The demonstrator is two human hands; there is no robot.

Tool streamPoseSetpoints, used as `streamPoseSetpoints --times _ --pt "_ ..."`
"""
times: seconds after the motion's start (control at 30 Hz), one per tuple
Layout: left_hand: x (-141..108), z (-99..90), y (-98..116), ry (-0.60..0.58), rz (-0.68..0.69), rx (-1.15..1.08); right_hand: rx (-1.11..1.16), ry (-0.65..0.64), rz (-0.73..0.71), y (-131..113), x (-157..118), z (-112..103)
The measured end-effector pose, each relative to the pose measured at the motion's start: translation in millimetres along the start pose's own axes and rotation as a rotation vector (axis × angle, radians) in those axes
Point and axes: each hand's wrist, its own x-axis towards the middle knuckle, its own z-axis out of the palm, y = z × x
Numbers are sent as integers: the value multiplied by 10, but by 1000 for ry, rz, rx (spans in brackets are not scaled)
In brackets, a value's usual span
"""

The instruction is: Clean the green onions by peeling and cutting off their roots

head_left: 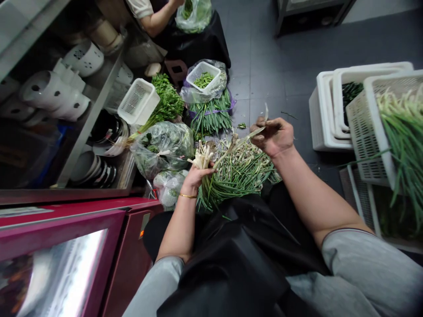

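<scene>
My left hand (198,176) is closed round a bunch of green onions (203,156), white root ends up and green tops hanging down in front of my lap. One stalk with a brown root end leans out from the bunch towards my right hand (272,135). Its fingers are soiled and pinch a pale, thin strip of onion skin (257,132). Below both hands spreads a loose heap of green onions (243,169), mixed with peelings.
A white basket of green onions (380,114) stands at right beside white bins (319,119). Ahead are a small basket (140,103), leafy greens (168,99) and bagged vegetables (165,141). Shelving (95,105) and a red cabinet (115,264) line the left. Another person's arm (158,20) shows at top.
</scene>
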Motion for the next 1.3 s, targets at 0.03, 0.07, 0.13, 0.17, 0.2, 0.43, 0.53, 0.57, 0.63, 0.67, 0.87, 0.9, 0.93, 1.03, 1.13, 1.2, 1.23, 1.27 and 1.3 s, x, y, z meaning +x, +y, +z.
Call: streamPoseSetpoints --times 0.03,0.07,0.13,0.17,0.2,0.43,0.53,0.57,0.63,0.67,0.87,0.9,0.93,1.03,1.13,1.2,1.23,1.27,1.3 --pt "1 2 -3 7 -7 -2 -31 2 -21 14 20 -21" --pt "1 13 -2 14 -7 -5 -72 -16 -36 46 39 -23" --pt "2 52 4 22 16 0 -175 -91 -56 156 62 40" --pt "3 75 6 22 31 10 -234 -147 -63 223 62 101" --pt "3 95 8 17 44 20 -298 -207 -66 291 56 172" --pt "-69 -30 -21 -9 70 70 -652 -341 45 386 83 236" --pt "-118 -134 -31 -65 41 108 -361 -164 -40 267 142 44" --pt "-127 -150 -28 -87 34 121 -277 -96 -63 237 157 2" --pt "-134 -153 -13 -123 36 146 -167 21 -82 187 177 -42" --pt "-136 -147 -1 -138 37 153 -129 62 -79 161 184 -58" --pt "-199 -221 10 -137 -2 175 -16 308 -188 -31 265 -409" --pt "-219 -249 -3 -104 -9 166 -47 341 -218 -23 287 -479" --pt "-238 -271 -15 -62 -11 145 -109 352 -227 12 308 -526" --pt "-268 -275 -21 29 -3 62 -507 190 -43 231 344 -485" --pt "-252 -200 23 20 15 39 -926 -4 143 401 315 -256" --pt "-231 -143 52 -4 33 53 -861 -101 82 395 257 -79" --pt "-221 -117 60 -20 40 65 -727 -159 30 367 218 12" --pt "-212 -92 63 -38 45 79 -571 -210 -15 335 174 107" --pt "-204 -67 64 -60 47 94 -431 -226 -55 311 126 208"
